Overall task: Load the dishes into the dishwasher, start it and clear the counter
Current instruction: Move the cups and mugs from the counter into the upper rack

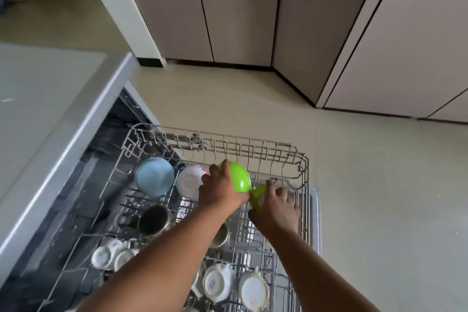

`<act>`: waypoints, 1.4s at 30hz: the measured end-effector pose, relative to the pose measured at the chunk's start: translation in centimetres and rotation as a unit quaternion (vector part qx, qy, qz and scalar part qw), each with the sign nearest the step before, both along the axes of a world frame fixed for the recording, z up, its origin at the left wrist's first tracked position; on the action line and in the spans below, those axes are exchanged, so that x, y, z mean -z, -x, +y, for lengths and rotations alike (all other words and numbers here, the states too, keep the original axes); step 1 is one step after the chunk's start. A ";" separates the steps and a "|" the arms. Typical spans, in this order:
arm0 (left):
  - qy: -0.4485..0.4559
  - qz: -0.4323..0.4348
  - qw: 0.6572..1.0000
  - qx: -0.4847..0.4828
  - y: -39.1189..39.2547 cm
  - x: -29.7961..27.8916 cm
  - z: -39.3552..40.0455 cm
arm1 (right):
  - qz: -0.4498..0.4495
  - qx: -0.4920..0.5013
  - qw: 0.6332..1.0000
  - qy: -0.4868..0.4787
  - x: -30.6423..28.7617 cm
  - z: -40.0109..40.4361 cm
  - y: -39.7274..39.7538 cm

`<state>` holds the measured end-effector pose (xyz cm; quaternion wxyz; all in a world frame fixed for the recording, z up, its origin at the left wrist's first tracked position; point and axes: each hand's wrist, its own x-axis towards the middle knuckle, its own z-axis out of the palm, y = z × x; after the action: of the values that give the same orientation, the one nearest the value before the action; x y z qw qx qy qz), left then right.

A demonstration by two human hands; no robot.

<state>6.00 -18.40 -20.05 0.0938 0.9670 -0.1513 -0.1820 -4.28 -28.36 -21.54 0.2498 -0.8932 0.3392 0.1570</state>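
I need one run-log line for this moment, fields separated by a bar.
step: loading rack | left hand: holds green bowl | right hand: holds second green piece | beside: white bowl, blue bowl

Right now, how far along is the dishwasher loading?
Partly done. The pulled-out rack already holds a blue bowl, a white bowl, a steel cup and white cups. In hand: the left hand grips a green bowl, while the right hand holds a second green piece. Left: seat these, close, start. The visible countertop is only partly in view.
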 end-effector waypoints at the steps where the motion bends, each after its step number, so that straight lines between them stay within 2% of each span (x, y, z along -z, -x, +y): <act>1: -0.016 -0.010 1.000 0.012 -0.2 0.5 -0.2 | 0.008 -0.002 1.000 0.000 0.6 -0.1 -0.2; 5: -0.054 -0.048 0.996 0.057 -0.3 2.4 -0.2 | 0.009 0.005 1.000 -0.016 2.6 0.0 -0.1; 13: -0.117 -0.067 0.987 0.089 -0.3 4.0 0.3 | -0.054 0.060 0.996 -0.049 4.2 0.4 -0.4; 17: -0.144 -0.089 0.980 0.104 -0.3 4.3 0.3 | -0.028 0.075 0.995 -0.061 4.4 -0.1 -1.0; 24: -0.122 -0.048 0.988 0.087 -0.1 5.2 1.1 | 0.023 0.039 0.999 -0.025 4.2 -0.8 -1.8; 28: -0.093 -0.052 0.991 0.082 0.7 5.4 2.3 | 0.026 0.041 0.998 -0.034 3.8 -0.9 -1.4; 31: -0.069 -0.055 0.993 0.073 1.8 5.4 3.5 | -0.012 0.075 0.994 -0.073 3.0 -0.9 -0.5; 34: -0.021 -0.078 0.995 0.065 3.2 4.8 4.4 | -0.104 0.136 0.980 -0.101 1.3 -1.4 0.2; 39: 0.009 -0.059 0.997 0.042 7.0 3.6 4.5 | -0.301 0.128 0.945 -0.024 -2.0 -3.3 3.4; 42: 0.024 -0.026 0.996 0.078 11.1 2.2 3.7 | -0.323 0.155 0.933 0.003 -1.9 -4.4 6.0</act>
<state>-5.13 -14.74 -22.27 0.0989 0.9543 -0.2328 -0.1594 -10.30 -32.80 -19.67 0.3642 -0.8328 0.3751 -0.1821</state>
